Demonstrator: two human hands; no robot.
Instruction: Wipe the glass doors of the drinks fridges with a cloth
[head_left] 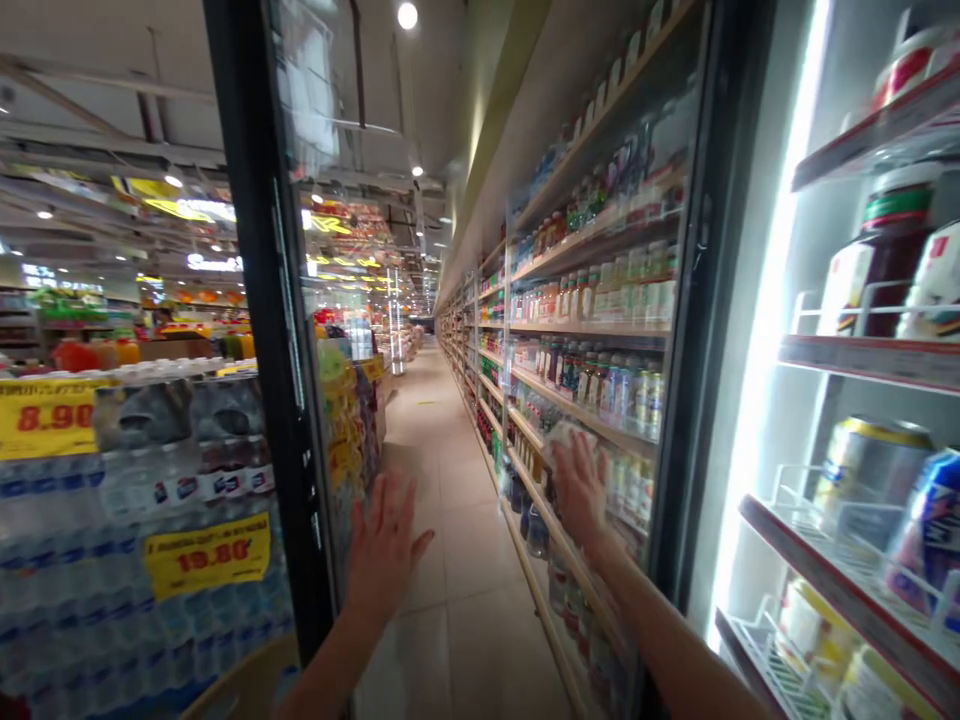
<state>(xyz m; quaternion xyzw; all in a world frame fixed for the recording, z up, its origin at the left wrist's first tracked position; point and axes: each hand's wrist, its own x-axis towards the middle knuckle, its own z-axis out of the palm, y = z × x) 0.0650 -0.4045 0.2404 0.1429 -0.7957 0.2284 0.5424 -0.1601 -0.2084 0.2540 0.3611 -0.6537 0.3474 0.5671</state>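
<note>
An open glass cooler door [480, 560] in a dark frame stands in front of me. My left hand [386, 535] is against the glass or just before it, palm forward, fingers stretched and spread, holding nothing. Higher up and to the right, my right hand [581, 485] presses a whitish cloth [559, 436] to the pane; the cloth is partly hidden under the fingers and blurred. Bottles and the aisle show through or in the glass behind both hands.
On the right, lit cooler shelves [862, 358] carry bottles and cans [874, 465] behind wire guards. To the left, shrink-wrapped bottle packs [67, 560] are stacked with yellow price signs [210, 555]. The door's dark frame edge [274, 300] rises between them and me.
</note>
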